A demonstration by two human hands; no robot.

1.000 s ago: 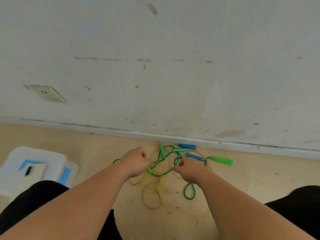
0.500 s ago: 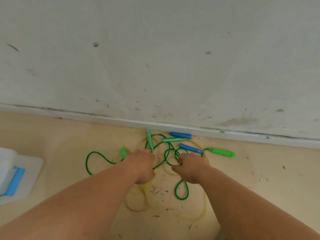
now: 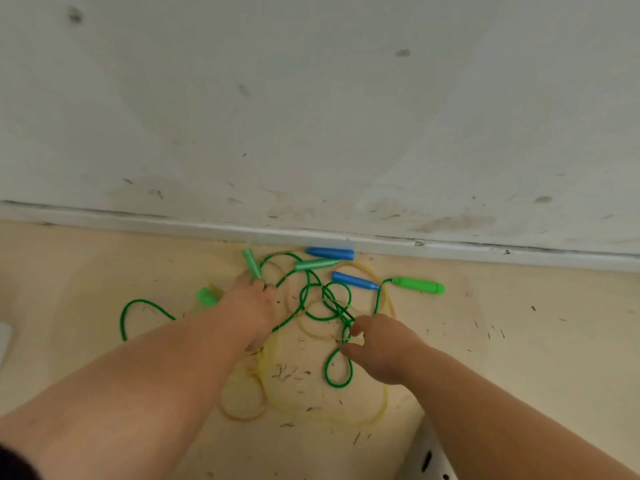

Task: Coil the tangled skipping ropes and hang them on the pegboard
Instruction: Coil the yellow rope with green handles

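From the head camera, the tangle of skipping ropes lies on the pale floor (image 3: 104,271), close against the skirting board (image 3: 173,225) of a scuffed white wall (image 3: 311,116). A green rope (image 3: 142,300) loops over and under a thin yellow rope (image 3: 383,405), whose wide coils spread toward the camera. Two blue handles (image 3: 330,253) lie at the far side, one touching the skirting. A bright green handle (image 3: 419,285) points right, well clear of the knot. Two pale green handles sit nearby, one (image 3: 317,264) just below the upper blue handle, the other (image 3: 252,263) at the left hand's fingertips.

The left hand (image 3: 249,306) reaches down onto the tangle, its back to the camera (whether the fingers grasp anything I cannot tell). The right hand (image 3: 381,348) pinches the green rope between thumb and forefinger, just above a small hanging loop.

Another green handle (image 3: 206,296), blurred, lies left of the left wrist. The corner of a perforated white board (image 3: 426,459) shows at the bottom edge, under the right forearm.
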